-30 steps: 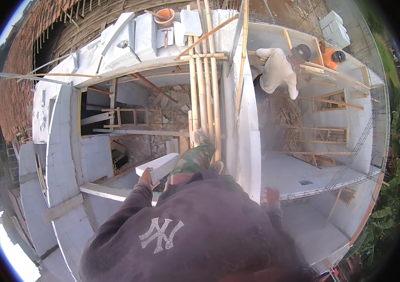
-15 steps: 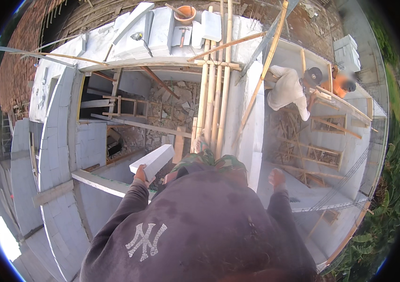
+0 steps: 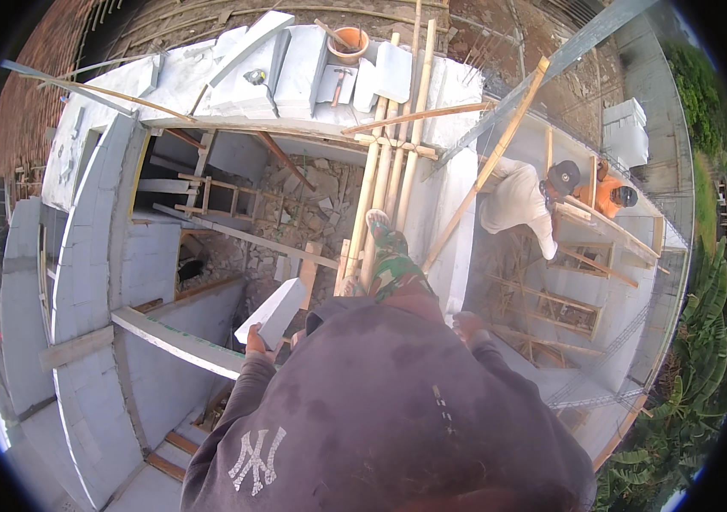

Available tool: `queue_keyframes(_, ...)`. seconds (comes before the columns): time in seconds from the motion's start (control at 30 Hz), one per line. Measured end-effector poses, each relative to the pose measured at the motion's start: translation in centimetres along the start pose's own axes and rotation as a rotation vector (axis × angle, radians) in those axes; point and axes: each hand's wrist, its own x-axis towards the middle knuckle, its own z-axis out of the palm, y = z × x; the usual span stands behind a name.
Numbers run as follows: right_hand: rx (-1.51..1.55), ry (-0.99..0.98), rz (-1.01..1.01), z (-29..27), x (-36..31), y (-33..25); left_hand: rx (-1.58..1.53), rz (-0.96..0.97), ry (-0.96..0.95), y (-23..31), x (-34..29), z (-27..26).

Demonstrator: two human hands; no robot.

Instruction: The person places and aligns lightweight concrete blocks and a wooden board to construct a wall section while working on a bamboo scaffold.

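A white lightweight concrete block [image 3: 274, 312] is gripped at its lower end by my left hand [image 3: 256, 341], held tilted out beside my left hip above the room opening. My right hand [image 3: 468, 327] is beside the near end of the white block wall [image 3: 457, 230]; its fingers are too blurred to make out, and whether it touches the wall is unclear. Below me, my bare foot [image 3: 378, 220] is on the lashed bamboo poles [image 3: 385, 183], with a camouflage trouser leg [image 3: 397, 260] behind it.
Ahead on the white ledge stand concrete blocks [image 3: 302, 72], a hammer [image 3: 338, 86] and an orange bucket [image 3: 347, 45]. Slanting wooden poles [image 3: 487, 162] cross at the right. Two people, one in a white shirt [image 3: 517, 205], work lower down. Rubble [image 3: 316, 205] lies deep below on the left.
One foot has moved forward along the bamboo poles. My right hand has come inward toward the wall. The block in my left hand has tipped more upright.
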Motion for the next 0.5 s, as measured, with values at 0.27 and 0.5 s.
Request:
queue_keyframes(0.27, -0.07, 0.098, -0.115, 5.1, -1.0, -21.8, -0.041, 0.109, 0.212, 0.6, -2.0, 6.6)
queue_keyframes(0.5, -0.311, 0.333, -0.384, 8.2, -1.4, -37.8, -0.096, 0.082, 0.272, 2.4, -1.5, 12.7)
